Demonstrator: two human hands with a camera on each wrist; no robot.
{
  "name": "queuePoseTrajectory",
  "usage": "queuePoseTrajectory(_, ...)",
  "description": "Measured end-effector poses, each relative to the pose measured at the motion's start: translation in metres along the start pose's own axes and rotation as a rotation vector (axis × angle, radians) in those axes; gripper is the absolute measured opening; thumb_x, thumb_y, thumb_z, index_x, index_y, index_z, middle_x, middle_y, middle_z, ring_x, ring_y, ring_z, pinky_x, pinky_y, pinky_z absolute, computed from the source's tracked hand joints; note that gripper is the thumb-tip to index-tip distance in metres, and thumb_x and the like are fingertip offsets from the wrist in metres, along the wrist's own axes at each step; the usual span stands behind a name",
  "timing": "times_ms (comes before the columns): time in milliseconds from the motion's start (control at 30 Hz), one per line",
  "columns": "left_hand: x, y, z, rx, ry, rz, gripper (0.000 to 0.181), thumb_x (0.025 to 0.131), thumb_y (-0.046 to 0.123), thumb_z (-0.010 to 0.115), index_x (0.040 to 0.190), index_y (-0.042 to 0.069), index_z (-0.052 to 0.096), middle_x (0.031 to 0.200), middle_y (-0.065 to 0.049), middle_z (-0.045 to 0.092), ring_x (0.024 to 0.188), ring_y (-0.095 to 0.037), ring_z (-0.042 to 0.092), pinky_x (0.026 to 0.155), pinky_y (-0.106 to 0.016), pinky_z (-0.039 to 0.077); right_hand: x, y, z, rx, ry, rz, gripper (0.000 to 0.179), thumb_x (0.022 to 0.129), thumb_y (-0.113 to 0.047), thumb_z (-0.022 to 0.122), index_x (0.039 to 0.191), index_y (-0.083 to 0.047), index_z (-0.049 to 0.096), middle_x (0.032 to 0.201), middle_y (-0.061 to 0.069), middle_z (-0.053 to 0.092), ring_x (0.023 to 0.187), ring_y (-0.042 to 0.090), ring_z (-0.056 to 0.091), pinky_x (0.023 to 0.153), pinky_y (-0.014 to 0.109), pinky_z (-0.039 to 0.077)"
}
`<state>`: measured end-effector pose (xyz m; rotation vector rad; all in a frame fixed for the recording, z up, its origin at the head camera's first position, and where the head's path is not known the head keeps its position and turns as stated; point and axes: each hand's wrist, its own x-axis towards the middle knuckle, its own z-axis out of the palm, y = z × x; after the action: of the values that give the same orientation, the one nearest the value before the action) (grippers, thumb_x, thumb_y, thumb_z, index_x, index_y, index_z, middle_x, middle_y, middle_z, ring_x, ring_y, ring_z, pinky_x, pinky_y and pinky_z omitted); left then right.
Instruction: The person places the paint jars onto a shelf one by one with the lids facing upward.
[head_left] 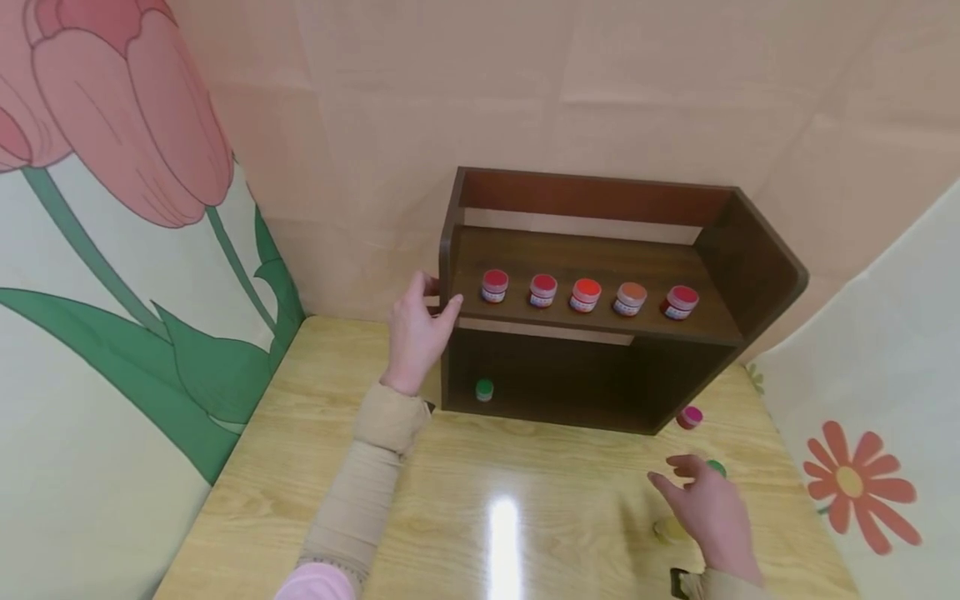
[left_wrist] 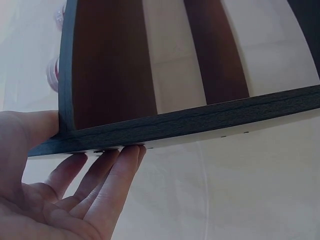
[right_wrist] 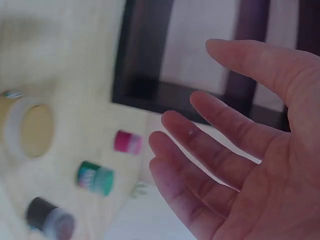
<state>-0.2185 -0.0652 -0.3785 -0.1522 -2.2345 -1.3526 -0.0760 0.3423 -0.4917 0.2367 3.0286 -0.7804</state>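
A dark brown two-tier shelf stands on the wooden table. My left hand holds its left side panel, thumb at the front edge and fingers against the outer face. On the upper tier stands a row of several small paint jars, including a bright orange-red jar in the middle and a dull orange jar. One green-lidded jar sits at the left of the lower tier. My right hand is above the table at the front right, holding nothing, its fingers spread and slightly bent.
Right of the shelf, a magenta jar and a green jar stand on the table. A yellow jar and a black jar are nearby. Printed cloth hangs behind and at both sides.
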Motion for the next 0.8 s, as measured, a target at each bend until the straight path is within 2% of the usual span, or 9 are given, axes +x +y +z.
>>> queuePoseTrajectory(200,0.000,0.000,0.000,-0.008,0.001,0.000,0.029,0.092,0.017,0.077,0.108,0.002,0.057,0.105,-0.013,0.069,0.097,-0.029,0.070,0.075,-0.035,0.061,0.002,0.019,0.007,-0.017,-0.107,0.061,0.068,0.094,-0.049,0.069,0.127,0.009,0.059,0.121,0.034,0.062,0.105,0.052,0.061,0.082,0.062,0.050)
queuePoseTrajectory(367,0.000,-0.001,0.000,-0.006,0.003,0.000,0.029,0.093,0.017,0.077,0.108,0.003,0.057,0.105,-0.013,0.069,0.097,-0.029,0.070,0.076,-0.035,0.061,0.000,0.031,0.013,-0.026,-0.185,0.092,0.076,0.090,-0.052,0.073,0.129,0.011,0.056,0.120,0.036,0.060,0.103,0.054,0.060,0.081,0.063,0.050)
queuePoseTrajectory(800,0.000,-0.002,0.001,-0.020,-0.001,-0.011,0.028,0.093,0.016,0.076,0.108,0.003,0.057,0.105,-0.012,0.069,0.097,-0.028,0.070,0.076,-0.035,0.061,0.000,0.053,0.038,-0.003,-0.218,0.138,0.072,0.085,-0.042,0.079,0.130,0.008,0.055,0.120,0.037,0.059,0.103,0.051,0.061,0.083,0.061,0.050)
